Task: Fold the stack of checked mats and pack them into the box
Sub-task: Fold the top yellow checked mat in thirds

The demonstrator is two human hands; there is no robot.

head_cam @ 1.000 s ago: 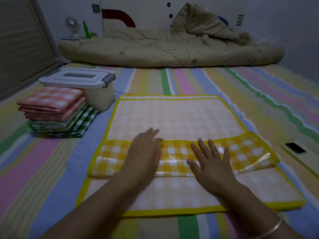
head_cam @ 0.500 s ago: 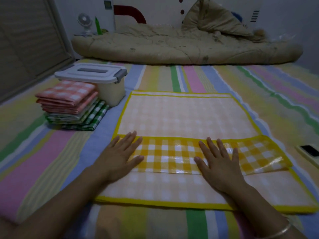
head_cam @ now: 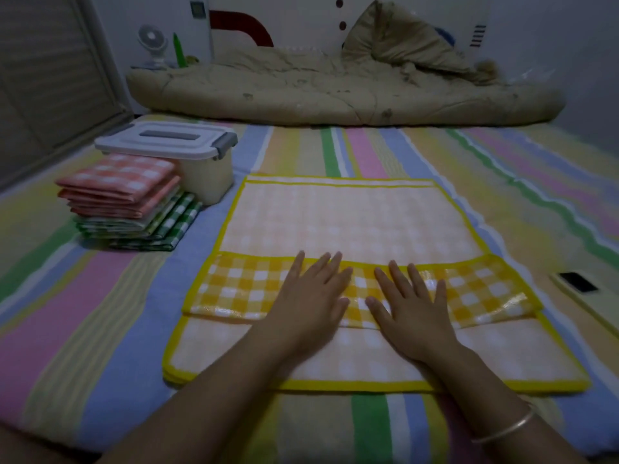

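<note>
A yellow checked mat lies spread on the striped sheet, pale underside up, with a glossy checked flap folded across its near part. My left hand and my right hand press flat on the middle of that flap, fingers straight and spread, side by side. To the left sits a stack of folded mats, pink checked on top and green checked beneath. Behind the stack stands the cream box with its white lid clipped on.
A phone lies on the sheet at the right edge. A rumpled beige quilt runs along the far wall, with a small fan at its left. A slatted panel borders the left side.
My left hand slid right from the flap's left end to its middle, beside my right hand. The right hand stayed pressing. The camera view shifted slightly.
</note>
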